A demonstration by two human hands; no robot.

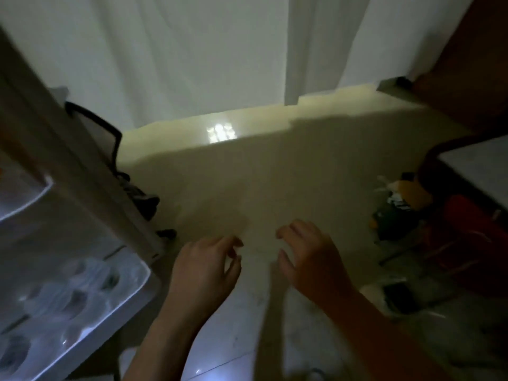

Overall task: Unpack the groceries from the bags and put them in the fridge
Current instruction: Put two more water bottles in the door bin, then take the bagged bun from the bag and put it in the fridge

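Both the left hand (203, 268) and right hand (308, 257) are hanging loosely curled, empty; the bags (398, 213) probably are soft, best lifted underneath.

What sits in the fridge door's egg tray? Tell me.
Egg tray: only round hollows show, no eggs that I can make out. Blur and dim light hide detail; the door shelf above is unreadable.

Two hands show, the left hand (204, 266) at six o'clock and the right hand (310, 259) just beside it, both empty with loosely curled fingers. One fridge door shelf (82, 295) with an egg tray sits at eight o'clock. One blurred heap of groceries (398, 207) lies at three o'clock; its items cannot be counted.
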